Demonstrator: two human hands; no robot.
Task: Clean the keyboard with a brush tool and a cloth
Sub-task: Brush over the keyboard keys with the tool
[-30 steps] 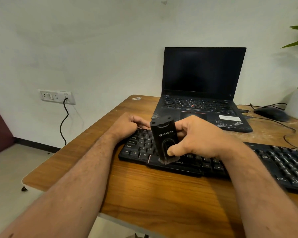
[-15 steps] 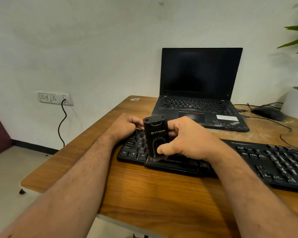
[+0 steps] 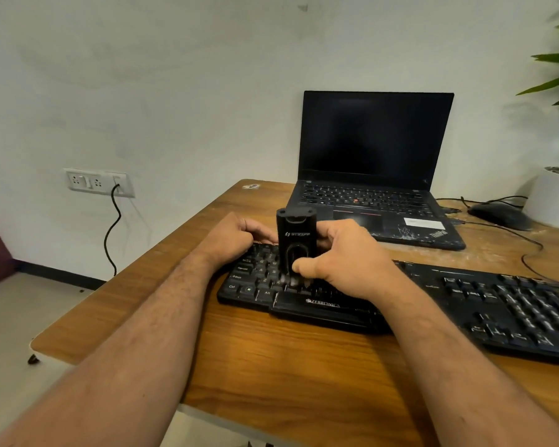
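While the right hand (image 3: 346, 262) grips the upright black brush tool (image 3: 296, 245) at frame centre, bristles down on the left keys of the black Zebronics keyboard (image 3: 320, 306) on the wooden table (image 3: 271, 366), the left hand (image 3: 236, 238) curls over the keyboard's far-left edge, holding it.

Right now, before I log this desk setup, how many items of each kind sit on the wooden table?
Black external keyboards: 1, the Zebronics one
Black open laptops: 1
Black computer mice: 1
Black upright brush tools: 1, gripped by the right hand
White plant pots: 1
Total: 5
No cloth is visible.
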